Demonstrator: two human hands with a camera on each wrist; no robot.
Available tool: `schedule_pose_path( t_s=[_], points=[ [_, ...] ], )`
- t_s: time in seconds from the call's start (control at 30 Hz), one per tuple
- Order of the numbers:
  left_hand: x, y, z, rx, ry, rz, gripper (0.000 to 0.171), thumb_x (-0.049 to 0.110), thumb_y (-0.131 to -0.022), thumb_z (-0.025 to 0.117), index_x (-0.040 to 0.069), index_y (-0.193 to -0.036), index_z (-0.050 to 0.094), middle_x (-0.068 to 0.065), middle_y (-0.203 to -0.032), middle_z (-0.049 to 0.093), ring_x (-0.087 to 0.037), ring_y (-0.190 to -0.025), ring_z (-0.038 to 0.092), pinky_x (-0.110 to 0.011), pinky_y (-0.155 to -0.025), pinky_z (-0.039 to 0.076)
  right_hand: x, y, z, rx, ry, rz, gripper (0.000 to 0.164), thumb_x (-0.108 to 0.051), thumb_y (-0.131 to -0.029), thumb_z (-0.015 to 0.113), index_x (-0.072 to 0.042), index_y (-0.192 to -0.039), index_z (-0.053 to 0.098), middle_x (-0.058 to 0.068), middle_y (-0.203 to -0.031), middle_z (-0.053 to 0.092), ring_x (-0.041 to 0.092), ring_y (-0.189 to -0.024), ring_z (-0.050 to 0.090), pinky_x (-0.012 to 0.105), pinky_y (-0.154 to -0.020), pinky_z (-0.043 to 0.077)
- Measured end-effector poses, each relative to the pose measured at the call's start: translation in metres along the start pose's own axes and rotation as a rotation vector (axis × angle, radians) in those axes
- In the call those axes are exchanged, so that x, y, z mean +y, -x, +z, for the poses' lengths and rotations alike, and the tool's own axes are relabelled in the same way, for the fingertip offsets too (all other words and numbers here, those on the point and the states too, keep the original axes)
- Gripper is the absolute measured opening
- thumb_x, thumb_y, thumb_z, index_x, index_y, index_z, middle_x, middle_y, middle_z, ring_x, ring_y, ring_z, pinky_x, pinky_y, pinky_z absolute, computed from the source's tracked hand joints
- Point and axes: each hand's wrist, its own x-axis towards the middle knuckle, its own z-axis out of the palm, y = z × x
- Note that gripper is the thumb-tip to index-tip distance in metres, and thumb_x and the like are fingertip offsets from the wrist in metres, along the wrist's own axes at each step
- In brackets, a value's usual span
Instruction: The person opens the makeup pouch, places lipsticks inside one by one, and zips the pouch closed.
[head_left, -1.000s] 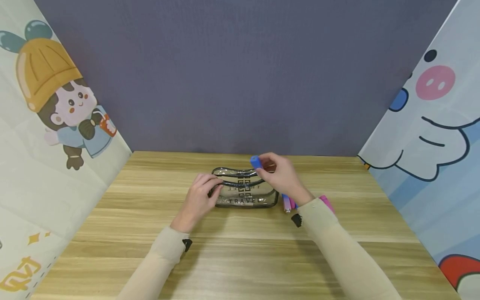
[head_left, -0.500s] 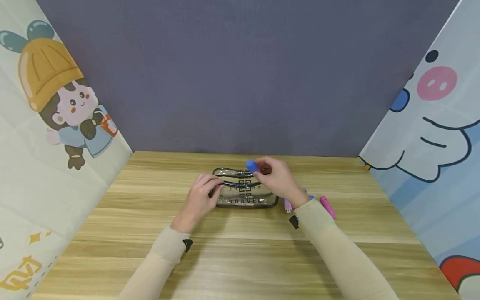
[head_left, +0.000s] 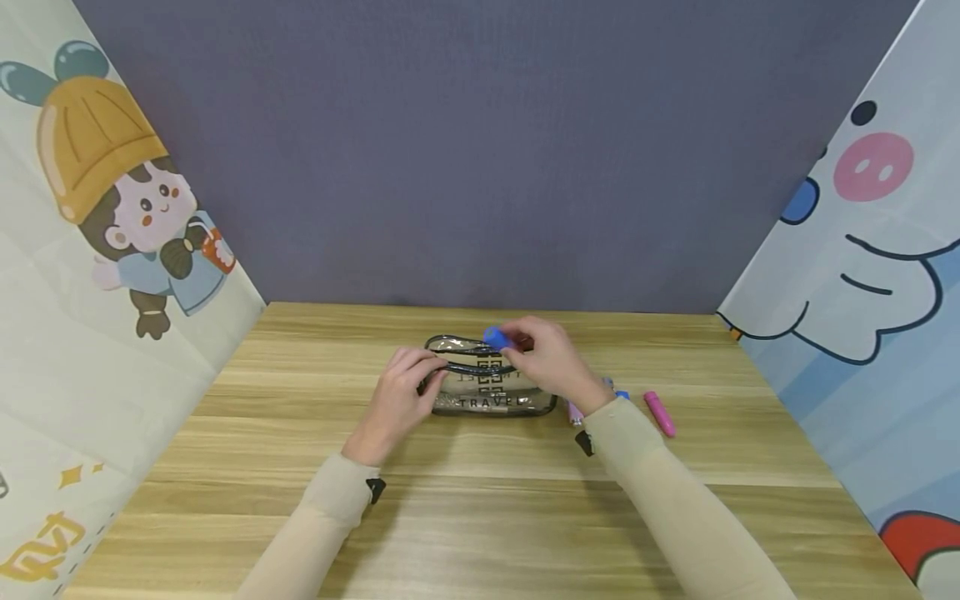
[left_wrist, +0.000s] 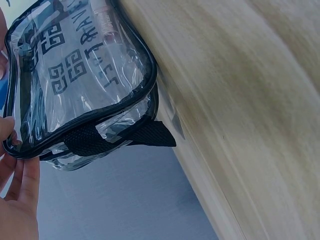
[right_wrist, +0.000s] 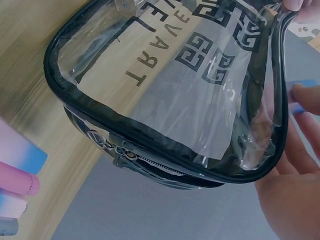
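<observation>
Pouch [head_left: 465, 392] on table [head_left: 480, 517], tubes [head_left: 660, 414] to its right

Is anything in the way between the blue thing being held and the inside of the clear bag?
Nothing visible is: the right hand holds the blue item at the top of the clear bag, whose front and back rims stand apart.

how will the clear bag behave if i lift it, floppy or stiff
Probably floppy: the bag looks thin and wrinkled. Its black piping should hold the outline somewhat. It may also feel slippery, given its glossy shine.
</observation>
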Motion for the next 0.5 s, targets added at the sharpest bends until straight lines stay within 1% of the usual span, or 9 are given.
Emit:
schedule_pose_path(
  t_s=[0.17, 0.37, 0.5],
  points=[
    [0.0000, 0.0000, 0.0006, -0.002, 0.004, -0.002, 0.018, -0.003, -0.082, 0.080, -0.003, -0.099, 0.075, -0.012, -0.098, 0.071, -0.027, -0.093, 0.062, -0.036, -0.082, 0.057, -0.0008, -0.0012, 0.0011, -0.025, 0.035, -0.004, 0.031, -0.003, -0.092, 0.072, 0.000, -0.123, 0.070, 0.011, -0.114, 0.068, 0.023, -0.098, 0.066, 0.035, -0.087, 0.059],
    [0.0004, 0.0003, 0.0007, -0.007, 0.005, -0.010, 0.018, -0.002, -0.082, 0.080, -0.003, -0.099, 0.075, -0.012, -0.098, 0.071, -0.027, -0.094, 0.062, -0.036, -0.083, 0.057, -0.0024, -0.0025, 0.0016, -0.052, 0.115, -0.038, 0.033, -0.003, -0.091, 0.073, 0.000, -0.124, 0.069, 0.011, -0.115, 0.068, 0.020, -0.093, 0.063, 0.031, -0.080, 0.058],
    [0.0009, 0.0000, 0.0000, -0.013, 0.009, -0.019, 0.018, -0.002, -0.083, 0.080, -0.002, -0.100, 0.075, -0.011, -0.098, 0.071, -0.027, -0.094, 0.062, -0.036, -0.083, 0.057, -0.0042, -0.0043, 0.0021, -0.069, 0.166, -0.063, 0.033, -0.004, -0.092, 0.073, 0.001, -0.124, 0.070, 0.011, -0.112, 0.068, 0.017, -0.088, 0.061, 0.028, -0.075, 0.057]
  ],
)
